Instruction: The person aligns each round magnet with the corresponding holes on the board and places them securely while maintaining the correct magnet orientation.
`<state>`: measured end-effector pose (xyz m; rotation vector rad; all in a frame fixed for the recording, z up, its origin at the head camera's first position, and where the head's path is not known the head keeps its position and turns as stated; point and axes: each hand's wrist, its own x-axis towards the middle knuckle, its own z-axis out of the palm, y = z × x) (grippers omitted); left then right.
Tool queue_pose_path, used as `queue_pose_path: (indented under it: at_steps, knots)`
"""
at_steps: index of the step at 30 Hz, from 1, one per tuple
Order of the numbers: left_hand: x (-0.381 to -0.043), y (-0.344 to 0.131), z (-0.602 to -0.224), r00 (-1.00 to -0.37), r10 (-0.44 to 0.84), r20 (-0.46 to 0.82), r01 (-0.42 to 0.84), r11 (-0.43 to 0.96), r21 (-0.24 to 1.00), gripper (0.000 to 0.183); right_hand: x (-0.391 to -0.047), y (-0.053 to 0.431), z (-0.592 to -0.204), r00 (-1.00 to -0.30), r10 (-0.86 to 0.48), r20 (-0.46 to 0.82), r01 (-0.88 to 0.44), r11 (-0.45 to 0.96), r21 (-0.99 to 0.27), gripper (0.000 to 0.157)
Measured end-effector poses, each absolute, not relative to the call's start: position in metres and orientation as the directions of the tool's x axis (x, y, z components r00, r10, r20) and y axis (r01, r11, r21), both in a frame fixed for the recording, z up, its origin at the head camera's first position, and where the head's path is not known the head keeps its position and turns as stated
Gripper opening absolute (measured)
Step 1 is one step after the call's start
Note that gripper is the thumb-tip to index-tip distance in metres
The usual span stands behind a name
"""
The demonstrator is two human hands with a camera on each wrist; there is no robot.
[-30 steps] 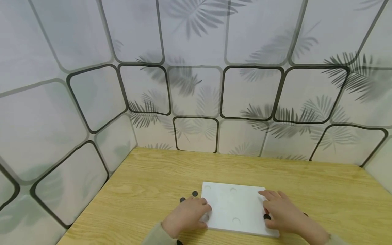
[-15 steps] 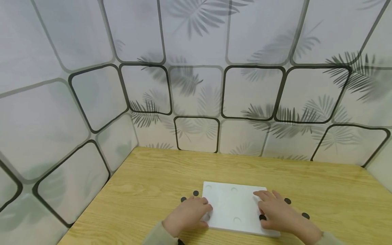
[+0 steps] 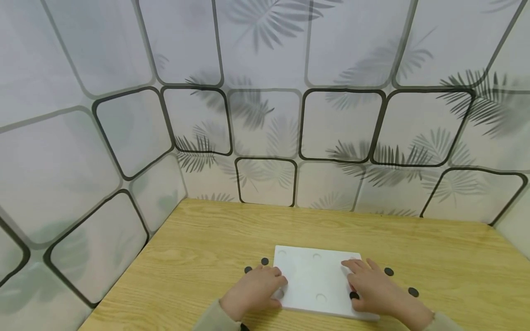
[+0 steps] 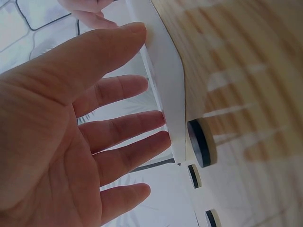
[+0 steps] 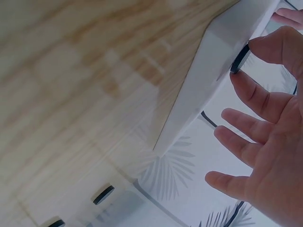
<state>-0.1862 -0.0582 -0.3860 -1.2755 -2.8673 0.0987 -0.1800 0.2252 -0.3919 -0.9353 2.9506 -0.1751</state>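
Note:
A white rectangular board with several shallow round recesses lies flat on the table. At its right side my right hand pinches a small black disc on edge between thumb and index finger, while the other fingers stay spread. In the right wrist view that disc is at the board's edge; whether it touches the surface I cannot tell. My left hand rests at the board's left edge, fingertips on it, and holds nothing. The left wrist view shows its fingers loosely extended, partly in front of the board.
Two black discs lie left of the board, close to my left hand. On the right, two more discs lie beyond my right hand and wrist. A patterned curtain closes off the back and left of the wooden table.
My right hand has moved a little left with the pinched disc, over the board's right edge. This uncovers the two discs on the right. The left hand stays in place.

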Motion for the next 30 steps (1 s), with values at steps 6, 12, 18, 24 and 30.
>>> queue_pose_path:
  at_steps: [6,12,18,24,30]
  knots:
    - [-0.1865,-0.058,-0.3859,-0.672,0.74,-0.029,0.74,0.67,-0.052,0.034,-0.1793,0.2252,-0.392,-0.819,-0.574,-0.008,-0.569,0.814,-0.118,0.028]
    - [-0.1862,-0.0579,-0.386,-0.67,0.741,-0.028,0.742,0.668,-0.057,0.034,-0.1781,0.2253,-0.3907,-0.823,-0.567,-0.025,-0.561,0.819,-0.122,0.028]
    - [-0.1858,-0.058,-0.3859,-0.677,0.735,-0.029,0.736,0.675,-0.056,0.034,-0.177,0.2261,-0.3902,-0.827,-0.561,-0.025,-0.555,0.823,-0.12,0.028]
    - [-0.186,-0.0577,-0.3855,-0.679,0.733,-0.034,0.734,0.678,-0.051,0.034,-0.1757,0.227,-0.3903,-0.837,-0.545,-0.04,-0.536,0.833,-0.139,0.028]
    - [-0.1857,-0.0577,-0.3851,-0.678,0.735,-0.032,0.735,0.676,-0.044,0.034,-0.1742,0.229,-0.3913,-0.844,-0.535,-0.047,-0.523,0.839,-0.151,0.028]
